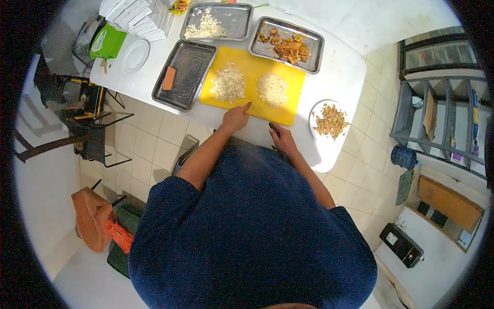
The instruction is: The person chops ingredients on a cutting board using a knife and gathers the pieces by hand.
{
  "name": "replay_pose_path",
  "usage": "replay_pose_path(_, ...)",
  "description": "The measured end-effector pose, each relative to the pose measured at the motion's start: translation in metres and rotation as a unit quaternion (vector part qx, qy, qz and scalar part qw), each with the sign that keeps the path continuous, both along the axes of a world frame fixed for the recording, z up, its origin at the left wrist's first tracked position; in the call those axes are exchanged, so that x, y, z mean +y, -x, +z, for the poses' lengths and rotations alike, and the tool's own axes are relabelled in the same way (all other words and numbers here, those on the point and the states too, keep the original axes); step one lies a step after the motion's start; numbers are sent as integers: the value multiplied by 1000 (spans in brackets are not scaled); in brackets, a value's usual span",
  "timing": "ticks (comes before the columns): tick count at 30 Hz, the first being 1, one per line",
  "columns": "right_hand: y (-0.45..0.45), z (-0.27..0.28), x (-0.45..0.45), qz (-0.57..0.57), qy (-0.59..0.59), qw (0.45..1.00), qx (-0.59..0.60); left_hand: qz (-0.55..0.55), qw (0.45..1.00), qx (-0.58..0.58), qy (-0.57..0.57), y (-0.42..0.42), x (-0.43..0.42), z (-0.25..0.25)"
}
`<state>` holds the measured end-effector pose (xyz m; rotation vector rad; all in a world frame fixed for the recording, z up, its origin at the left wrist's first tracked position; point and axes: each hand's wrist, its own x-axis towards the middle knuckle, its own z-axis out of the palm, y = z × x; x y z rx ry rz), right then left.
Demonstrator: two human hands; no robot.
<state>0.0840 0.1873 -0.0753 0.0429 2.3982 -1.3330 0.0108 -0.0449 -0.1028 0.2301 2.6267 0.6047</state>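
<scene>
On the yellow cutting board (248,57) lie two separate piles of pale chopped pieces, a left pile (228,84) and a right pile (272,90). My right hand (283,139) is closed around the black handle of a knife (272,126), at the board's near edge. Its thin blade slants up and left over the board, between the piles. My left hand (236,118) rests at the near edge below the left pile. Its index finger stretches toward the blade's tip; whether it touches is too small to tell. The other fingers are partly hidden, and no object shows in that hand.
Left of the board stands a dark tray (177,98) with a reddish-brown block (169,78). Behind are a tray of pale shreds (207,26) and a tray of browned pieces (290,49). A plate of brown strips (331,121) sits right, near the table's edge.
</scene>
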Motion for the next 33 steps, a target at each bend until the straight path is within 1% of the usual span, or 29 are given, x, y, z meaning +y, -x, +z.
replay_pose_path(1,-1,2,-1,7,-9,1000,1,-19,999,-32,24,0,0,2)
replay_pose_path(3,-2,6,-2,21,-29,999,3,-27,998,-42,35,-1,0,4)
replay_pose_path(7,-3,10,-4,35,-18,999,15,-39,996,-62,55,-4,3,10)
replay_pose_path(10,0,9,-6,41,-22,999,9,-21,998,-40,50,-6,7,-2)
replay_pose_path(13,1,8,-8,44,-19,999,20,-32,995,-76,56,-4,10,-1)
replay_pose_path(15,4,5,-11,48,-33,998,29,-28,996,-74,44,-6,11,-2)
replay_pose_path(19,6,-2,-12,47,-20,997,50,-16,996,-89,6,-9,8,-5)
replay_pose_path(21,1,0,-9,36,-20,998,54,-20,994,-110,17,-7,8,-4)
replay_pose_path(24,-1,2,-7,44,-15,999,16,-27,991,-128,25,-6,10,-1)
replay_pose_path(27,-3,5,-8,45,-10,998,45,-30,991,-125,24,-5,9,-5)
replay_pose_path(29,-2,7,-9,47,-17,998,41,-31,992,-121,20,-5,9,-11)
replay_pose_path(33,-2,-1,-10,49,-15,996,67,-32,992,-117,12,-5,8,-13)
